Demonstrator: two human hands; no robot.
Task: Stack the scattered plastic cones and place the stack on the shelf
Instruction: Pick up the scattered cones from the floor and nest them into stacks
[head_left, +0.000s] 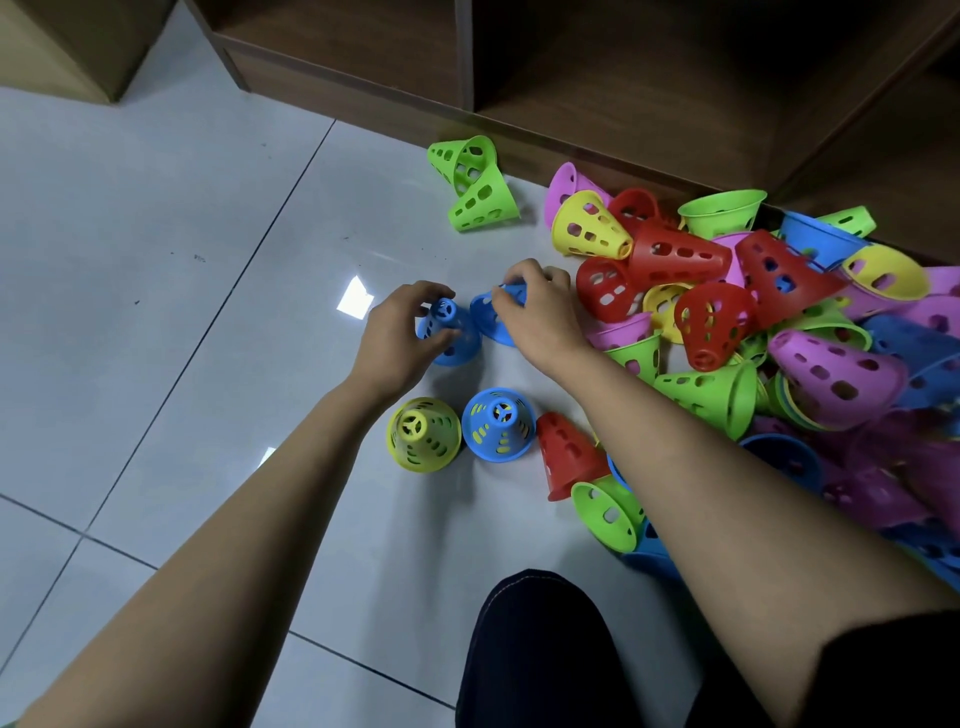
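My left hand (402, 332) grips an upright blue cone (453, 332) standing on the floor, fingers curled round its narrow top. Just to its right, my right hand (535, 306) holds a second blue cone (491, 318) that lies tilted on its side. Nearer to me stand a yellow-green cone (423, 434) and another blue cone (498, 423), both upright, with a red cone (566, 454) lying beside them. A big pile of red, yellow, green, pink and blue cones (753, 322) fills the right side. The wooden shelf (597, 78) runs along the back.
Two green cones (475, 182) lie together near the shelf's base. My dark-trousered knee (540, 649) is at the bottom centre. Pale floor tiles (182, 260) stretch to the left. A cardboard-coloured box (57, 47) sits at the top left corner.
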